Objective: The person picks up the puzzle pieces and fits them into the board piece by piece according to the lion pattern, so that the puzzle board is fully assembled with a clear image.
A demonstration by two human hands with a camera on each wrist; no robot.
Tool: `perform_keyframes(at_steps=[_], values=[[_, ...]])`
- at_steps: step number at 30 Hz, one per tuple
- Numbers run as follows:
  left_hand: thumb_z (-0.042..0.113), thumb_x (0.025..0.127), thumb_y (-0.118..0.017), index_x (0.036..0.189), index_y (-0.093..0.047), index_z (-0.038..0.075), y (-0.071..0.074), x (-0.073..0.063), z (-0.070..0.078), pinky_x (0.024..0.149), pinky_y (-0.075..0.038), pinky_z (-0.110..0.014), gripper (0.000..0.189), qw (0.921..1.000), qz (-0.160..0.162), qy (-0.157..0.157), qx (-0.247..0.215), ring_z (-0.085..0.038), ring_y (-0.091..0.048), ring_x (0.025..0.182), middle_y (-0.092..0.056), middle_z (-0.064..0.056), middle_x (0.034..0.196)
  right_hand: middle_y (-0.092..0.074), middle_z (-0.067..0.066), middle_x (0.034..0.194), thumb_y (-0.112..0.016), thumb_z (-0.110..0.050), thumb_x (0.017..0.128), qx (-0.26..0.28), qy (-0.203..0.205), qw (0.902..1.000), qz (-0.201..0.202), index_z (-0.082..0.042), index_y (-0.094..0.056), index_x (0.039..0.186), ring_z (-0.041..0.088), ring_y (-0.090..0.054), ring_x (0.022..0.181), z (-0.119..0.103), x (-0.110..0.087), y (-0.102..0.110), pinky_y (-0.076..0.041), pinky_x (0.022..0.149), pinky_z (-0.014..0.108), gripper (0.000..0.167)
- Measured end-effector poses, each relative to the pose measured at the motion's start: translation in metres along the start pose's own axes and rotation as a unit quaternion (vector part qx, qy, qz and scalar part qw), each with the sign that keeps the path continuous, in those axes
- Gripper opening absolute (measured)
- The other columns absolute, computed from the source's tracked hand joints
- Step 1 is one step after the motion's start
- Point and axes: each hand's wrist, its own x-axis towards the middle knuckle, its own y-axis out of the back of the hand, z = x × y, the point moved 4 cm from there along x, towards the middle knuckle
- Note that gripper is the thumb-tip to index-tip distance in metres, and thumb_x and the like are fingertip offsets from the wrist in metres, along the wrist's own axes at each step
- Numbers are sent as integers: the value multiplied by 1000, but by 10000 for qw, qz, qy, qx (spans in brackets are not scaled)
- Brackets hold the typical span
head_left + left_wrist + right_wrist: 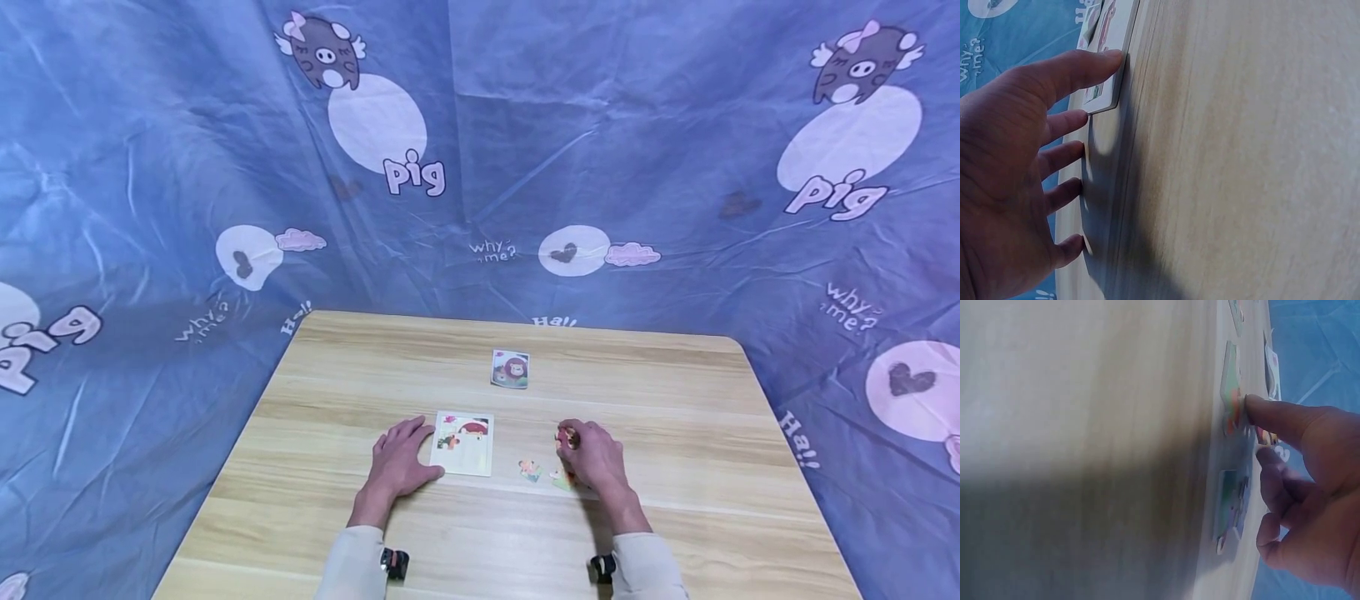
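Note:
A square white puzzle tray [474,463] lies on the table, with a few picture pieces set in its upper part. My left hand [403,458] rests at its left side with fingers spread. In the left wrist view, the thumb [1094,67] lies on the tray's rim and the index fingertip touches near its corner. My right hand [597,457] pinches a red and yellow puzzle piece [1265,435] between thumb and index finger. Below that hand lie a green and orange piece [1230,387] and a green and purple piece [1227,503]. Another loose piece [528,470] lies between tray and right hand.
Behind the tray lies a small picture card [510,369] with a lion on it. The wooden table [360,358] ends at a blue printed cloth [495,167] hanging behind and at both sides. Black straps are on both wrists.

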Motion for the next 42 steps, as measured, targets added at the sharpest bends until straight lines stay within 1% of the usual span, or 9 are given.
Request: perform_keyframes(at_steps=[3,8,12,15,18,25,29,36,42], values=[[43,66,-79,133,-57,17,1,0,0,110,-25,-64,75,10000,1,30,18,-33,-37,138,-44,-6,149,-67,-5,82,-79,-29,78,26,68,9999,106,-23,-68,119,20,-64,81,1,-1,0,-45,74,46,43],[43,67,-79,134,-56,18,0,0,-1,111,-24,-64,75,9999,-32,92,53,-32,-36,139,-43,-6,150,-70,-6,79,-74,-25,84,419,40,9987,298,-22,-70,115,20,-67,82,2,-2,1,-47,78,48,32],[44,67,-78,134,-57,18,-2,1,-2,111,-24,-63,75,10000,-32,86,32,-33,-36,139,-43,-6,150,-69,-6,76,-72,-17,84,886,60,9950,447,-18,-72,111,14,-62,71,0,-3,-1,-50,70,39,27],[44,66,-78,134,-57,18,-2,1,-2,111,-23,-64,75,10000,-16,75,12,-33,-36,139,-44,-6,150,-67,-6,73,-72,-13,83,1322,69,9900,491,-16,-72,109,8,-55,63,-5,-3,-3,-47,64,28,26],[44,67,-78,135,-56,19,-3,1,-2,111,-22,-64,76,9999,-35,107,-11,-33,-35,139,-43,-6,151,-66,-6,73,-72,-11,83,1616,63,9857,483,-15,-72,110,5,-52,61,-11,-4,-6,-44,59,24,28],[46,68,-77,137,-54,21,-5,0,-2,112,-21,-64,76,9999,-65,142,-35,-33,-34,140,-42,-6,152,-63,-6,74,-72,-12,83,1883,-11,9811,448,-17,-68,114,6,-52,61,-26,-5,-14,-44,63,26,31],[45,68,-77,135,-55,21,-4,0,-1,112,-21,-65,74,9999,-31,112,-21,-34,-35,139,-42,-6,151,-63,-7,74,-73,-13,83,2139,2,9763,345,-19,-69,107,6,-52,61,-37,-5,-21,-43,57,21,26],[47,70,-76,136,-55,22,-4,-1,-3,112,-20,-65,73,9999,-16,126,-38,-33,-33,141,-40,-5,153,-63,-9,69,-71,-9,83,2110,397,9764,224,-19,-71,100,4,-50,56,-61,-5,-34,-43,57,20,20],[47,70,-76,135,-56,21,-5,-1,-3,112,-20,-65,73,9999,36,103,-64,-33,-33,140,-41,-6,152,-61,-9,69,-70,-11,82,2130,369,9764,32,-20,-71,97,5,-51,59,-74,-5,-47,-43,59,21,17]])
